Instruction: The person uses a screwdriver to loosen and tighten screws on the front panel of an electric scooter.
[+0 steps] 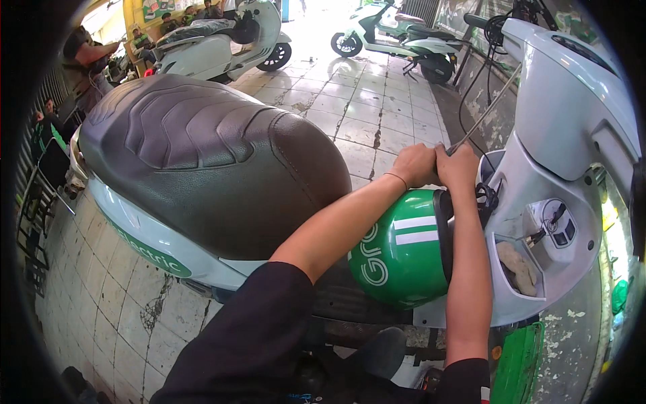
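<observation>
My left hand (416, 165) and my right hand (459, 165) are closed side by side above a green helmet (410, 262) with white stripes. Between them is the near end of a long thin metal rod (486, 116). A dark part shows between my fists, mostly covered by the fingers. The rod slants up and away to the right, toward the front body (562, 101) of a pale scooter. The helmet rests on the scooter's footboard, below my wrists and between my forearms.
The scooter's dark seat (215, 161) spreads left of my arms. An open front pocket (517, 269) holds a pale cloth-like item, beside a panel (555, 225) with loose wires. Black cables (464, 101) hang beyond the rod. Two white scooters (397, 40) (222, 50) and several people stand or sit farther back.
</observation>
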